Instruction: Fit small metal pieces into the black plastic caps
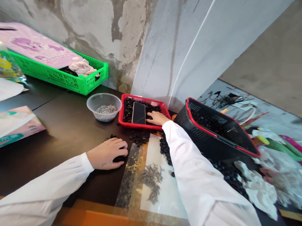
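My left hand point(108, 153) rests on the dark table, palm down, its bent fingers apart. Small black round pieces point(139, 138) lie by its fingertips, and what is under the palm is hidden. Over the red basket point(141, 126) reaches my right hand point(157, 118), thumb and fingers apart among the black pieces filling it. Those fingertips are close to the right edge of a phone point(138, 113) lying on the pieces. Beside the basket stands a clear plastic bowl point(94, 111) with small silvery metal parts point(106, 109) in it.
A white sheet point(170, 201) with thin grey parts point(152, 180) lies in front. To the right stands a black basket point(201, 133) with a red rim, near crumpled tissue point(259, 188). A green crate point(84, 85), tissue box point(12, 128) and drink cup point(2, 61) are leftward.
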`<state>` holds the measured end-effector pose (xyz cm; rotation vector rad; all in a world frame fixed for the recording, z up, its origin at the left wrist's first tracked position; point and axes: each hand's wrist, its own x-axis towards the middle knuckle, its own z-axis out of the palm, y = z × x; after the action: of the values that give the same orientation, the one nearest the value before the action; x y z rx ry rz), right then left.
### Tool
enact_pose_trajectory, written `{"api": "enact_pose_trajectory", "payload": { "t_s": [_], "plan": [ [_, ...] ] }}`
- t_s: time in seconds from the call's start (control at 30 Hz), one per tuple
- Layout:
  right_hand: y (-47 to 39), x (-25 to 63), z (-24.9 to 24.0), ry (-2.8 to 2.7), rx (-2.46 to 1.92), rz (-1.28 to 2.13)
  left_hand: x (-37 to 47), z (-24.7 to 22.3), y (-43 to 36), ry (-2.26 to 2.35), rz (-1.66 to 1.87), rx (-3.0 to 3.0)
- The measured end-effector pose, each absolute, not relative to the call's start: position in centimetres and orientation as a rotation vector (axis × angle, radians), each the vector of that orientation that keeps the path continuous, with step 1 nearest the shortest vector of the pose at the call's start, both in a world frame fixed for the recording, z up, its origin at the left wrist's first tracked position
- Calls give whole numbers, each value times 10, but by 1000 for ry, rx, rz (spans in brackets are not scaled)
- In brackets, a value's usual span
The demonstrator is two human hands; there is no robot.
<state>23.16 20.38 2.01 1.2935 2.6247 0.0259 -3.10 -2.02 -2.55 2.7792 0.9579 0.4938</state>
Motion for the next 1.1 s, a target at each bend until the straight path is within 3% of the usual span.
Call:
{"api": "enact_pose_trajectory", "payload": {
  "t_s": [0.37, 0.8, 1.0, 1.1],
  "plan": [
    [195, 231, 23, 2652, 1238, 59, -30, -26, -21, 956, 527, 2768],
    [184, 233, 61, 2693, 1364, 122, -33, -18, -23, 928, 503, 2761],
    [145, 238, 99, 2865, 1320, 79, -33, -19, -23, 918, 527, 2754],
    [110, 244, 96, 2914, 1278, 44, -33, -20, -23, 919, 527, 2756]
  ]
}}
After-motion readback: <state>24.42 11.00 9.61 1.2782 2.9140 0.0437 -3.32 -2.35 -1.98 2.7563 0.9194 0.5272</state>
